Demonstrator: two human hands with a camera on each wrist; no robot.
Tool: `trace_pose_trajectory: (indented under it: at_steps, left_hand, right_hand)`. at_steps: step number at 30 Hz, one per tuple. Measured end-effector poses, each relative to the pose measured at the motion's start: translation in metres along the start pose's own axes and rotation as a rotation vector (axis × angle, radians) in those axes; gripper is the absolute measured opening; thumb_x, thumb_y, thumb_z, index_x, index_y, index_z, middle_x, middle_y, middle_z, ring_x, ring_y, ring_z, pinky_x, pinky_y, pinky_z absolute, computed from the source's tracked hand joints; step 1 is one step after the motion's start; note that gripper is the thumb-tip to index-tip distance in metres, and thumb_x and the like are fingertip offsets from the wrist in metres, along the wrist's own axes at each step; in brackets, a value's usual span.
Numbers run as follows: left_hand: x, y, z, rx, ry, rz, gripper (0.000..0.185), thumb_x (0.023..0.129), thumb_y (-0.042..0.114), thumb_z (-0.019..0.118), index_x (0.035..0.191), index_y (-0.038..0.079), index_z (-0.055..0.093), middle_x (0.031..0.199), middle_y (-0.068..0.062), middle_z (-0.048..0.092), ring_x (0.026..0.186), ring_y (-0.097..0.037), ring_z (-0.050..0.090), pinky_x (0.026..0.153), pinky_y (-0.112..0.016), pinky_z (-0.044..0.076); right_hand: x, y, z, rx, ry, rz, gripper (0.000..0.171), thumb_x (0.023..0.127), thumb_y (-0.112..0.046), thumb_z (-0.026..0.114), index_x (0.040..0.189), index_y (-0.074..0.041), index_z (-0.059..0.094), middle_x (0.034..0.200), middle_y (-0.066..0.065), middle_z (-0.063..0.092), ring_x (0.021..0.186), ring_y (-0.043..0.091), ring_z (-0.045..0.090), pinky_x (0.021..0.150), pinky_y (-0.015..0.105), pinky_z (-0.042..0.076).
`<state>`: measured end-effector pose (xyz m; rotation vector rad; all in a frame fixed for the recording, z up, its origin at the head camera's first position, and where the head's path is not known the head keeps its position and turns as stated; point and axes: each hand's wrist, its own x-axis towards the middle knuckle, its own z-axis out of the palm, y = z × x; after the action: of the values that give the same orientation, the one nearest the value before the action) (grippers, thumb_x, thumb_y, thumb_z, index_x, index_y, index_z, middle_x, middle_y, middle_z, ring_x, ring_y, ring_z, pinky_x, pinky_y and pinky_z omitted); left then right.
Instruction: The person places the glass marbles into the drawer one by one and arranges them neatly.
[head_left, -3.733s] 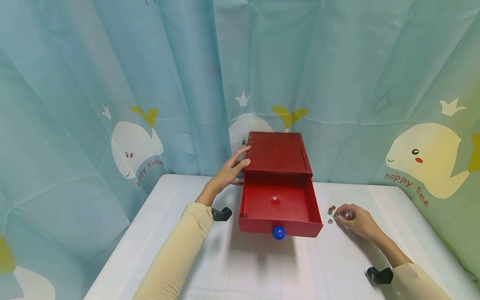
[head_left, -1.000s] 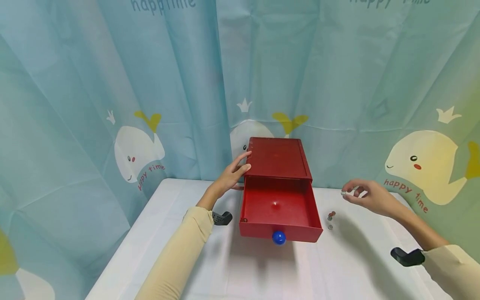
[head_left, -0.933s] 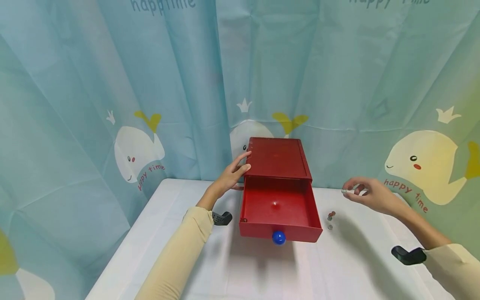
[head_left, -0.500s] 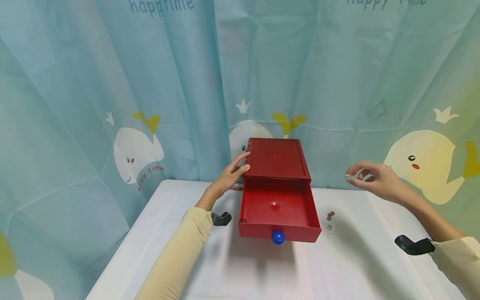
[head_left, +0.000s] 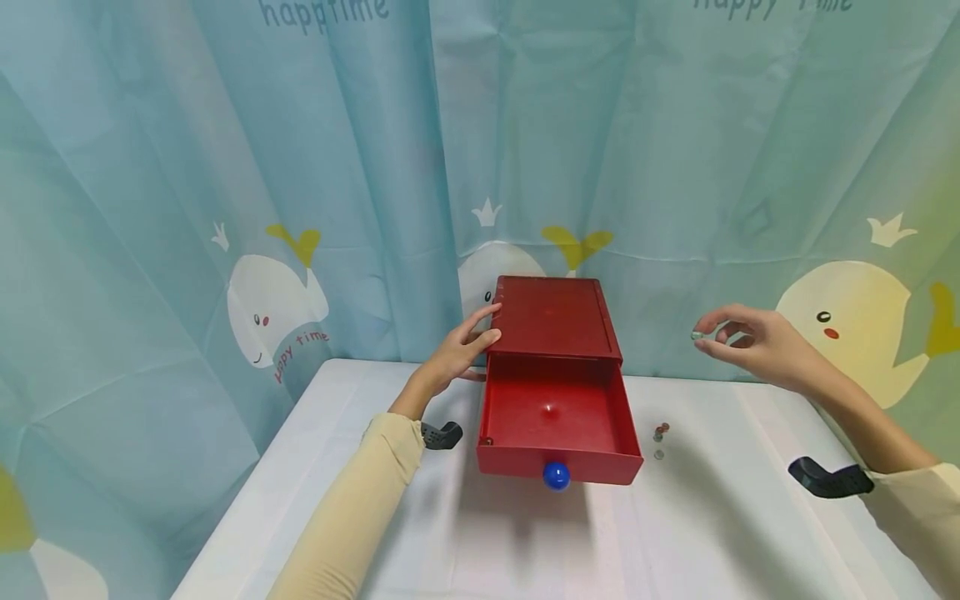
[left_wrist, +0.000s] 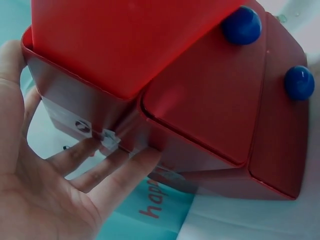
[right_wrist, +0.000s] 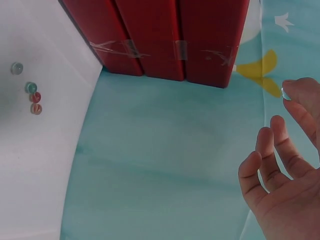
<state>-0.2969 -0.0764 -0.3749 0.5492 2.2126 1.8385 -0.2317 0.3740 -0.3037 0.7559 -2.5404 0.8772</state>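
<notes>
Fingers of the right hand (head_left: 757, 346) pinched a small glass bead (head_left: 697, 336) between thumb and forefinger, with the other fingers loosely fanned behind. Held up in the air, to the right of the red box (head_left: 557, 321) and well above the white table (head_left: 697, 533), arm reaching forward from the lower right with a black strap at the wrist. Seen again from the right wrist as a tiny clear speck (right_wrist: 284, 93) at the fingertip (right_wrist: 300, 90); probably glass, though too small there to be sure.

Left hand (head_left: 459, 350) laid against the left side of the box, fingers (left_wrist: 95, 167) nearly straight and spread along the wall, thumb over the top edge, gripping nothing. Left forearm stretched forward over the table in a cream sleeve.

Drawer (head_left: 555, 417) pulled out toward the person, blue knob (head_left: 556, 476) at its front, a small dark speck in its front left corner. Four loose beads (head_left: 659, 435) left on the table just right of the drawer, well below the raised hand.

Compared with half a second earlier: right hand lifted slightly higher, bead kept in the pinch; a few seconds back, down on the table among the beads. Left hand, box and drawer unchanged.
</notes>
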Motion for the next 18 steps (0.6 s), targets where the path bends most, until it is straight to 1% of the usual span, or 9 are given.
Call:
trace_pose_trajectory:
  at_steps: [3, 8, 13, 18]
  left_hand:
    - [-0.001, 0.001, 0.000, -0.006, 0.000, -0.001, 0.057, 0.105, 0.036, 0.058, 0.158, 0.042, 0.037, 0.154, -0.016, 0.046, 0.134, -0.037, 0.052, 0.085, -0.056, 0.059]
    - [-0.002, 0.004, -0.002, -0.026, -0.008, -0.013, 0.058, 0.104, 0.035, 0.060, 0.158, 0.040, 0.038, 0.154, -0.016, 0.046, 0.134, -0.037, 0.052, 0.083, -0.056, 0.060]
    - [-0.002, 0.010, -0.002, -0.044, -0.016, -0.023, 0.059, 0.103, 0.033, 0.062, 0.158, 0.038, 0.040, 0.153, -0.016, 0.047, 0.134, -0.037, 0.052, 0.082, -0.057, 0.060]
    - [-0.002, 0.011, -0.004, -0.058, -0.020, -0.034, 0.059, 0.103, 0.031, 0.063, 0.157, 0.038, 0.041, 0.153, -0.015, 0.048, 0.135, -0.037, 0.052, 0.083, -0.057, 0.060]
  right_hand:
    - [0.002, -0.001, 0.001, -0.004, 0.002, -0.015, 0.021, 0.086, 0.001, 0.079, 0.103, -0.010, 0.073, 0.097, -0.005, 0.070, 0.080, 0.005, 0.060, 0.071, 0.009, 0.050]
    - [0.005, -0.003, -0.001, -0.012, 0.000, -0.019, 0.022, 0.086, 0.000, 0.080, 0.104, -0.011, 0.073, 0.098, -0.008, 0.070, 0.081, 0.003, 0.060, 0.070, 0.009, 0.050]
    - [0.008, -0.010, -0.006, 0.003, -0.018, 0.021, 0.019, 0.089, -0.004, 0.079, 0.104, -0.013, 0.073, 0.098, -0.008, 0.070, 0.081, 0.004, 0.062, 0.066, 0.013, 0.049]
    - [0.015, -0.022, -0.008, 0.022, -0.024, 0.077, 0.015, 0.090, -0.008, 0.079, 0.102, -0.016, 0.074, 0.098, -0.008, 0.071, 0.082, 0.007, 0.063, 0.066, 0.015, 0.050]
